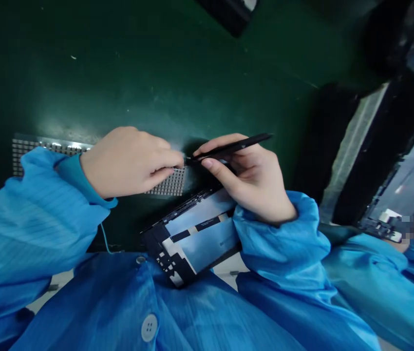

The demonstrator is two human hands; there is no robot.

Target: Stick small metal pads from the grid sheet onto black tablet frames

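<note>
Black tweezers (233, 148) clamped in right hand (251, 183), tips at fingers of left hand (128, 163); anything pinched hidden.

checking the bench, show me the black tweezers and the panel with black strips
black tweezers (251, 141): head view, upper shaft
panel with black strips (207, 243): head view, pale middle area

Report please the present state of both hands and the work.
Right hand pinching black tweezers, tips at left hand's fingertips. Left hand over dotted grid board; anything held unclear. Black-framed panel below right hand.
</note>
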